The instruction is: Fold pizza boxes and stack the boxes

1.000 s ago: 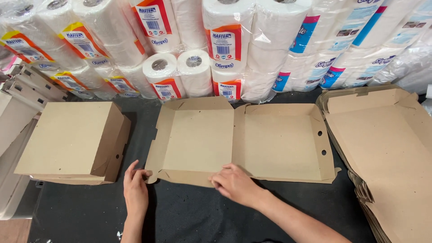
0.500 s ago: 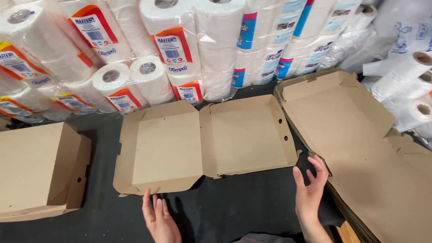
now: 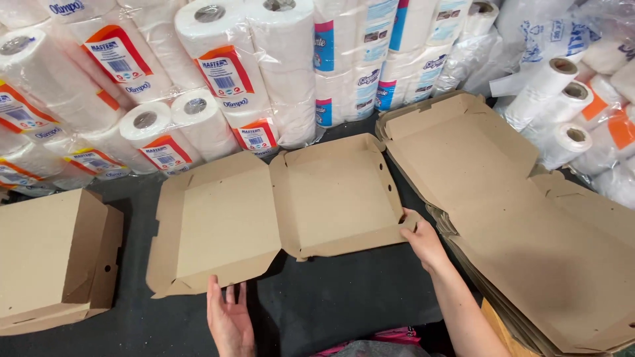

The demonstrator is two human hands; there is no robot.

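Flat, the open cardboard box [image 3: 278, 211], long axis left-right between both hands [image 3: 228, 320].

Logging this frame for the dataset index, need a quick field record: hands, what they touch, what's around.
left hand: palm down on the black surface, fingers at the near edge of the open flat box
right hand: touching that box's right corner
open flat box: brown cardboard, two panels spread, flaps partly raised
right side: stack of unfolded box blanks
left side: folded-up cardboard box
behind: wrapped paper rolls
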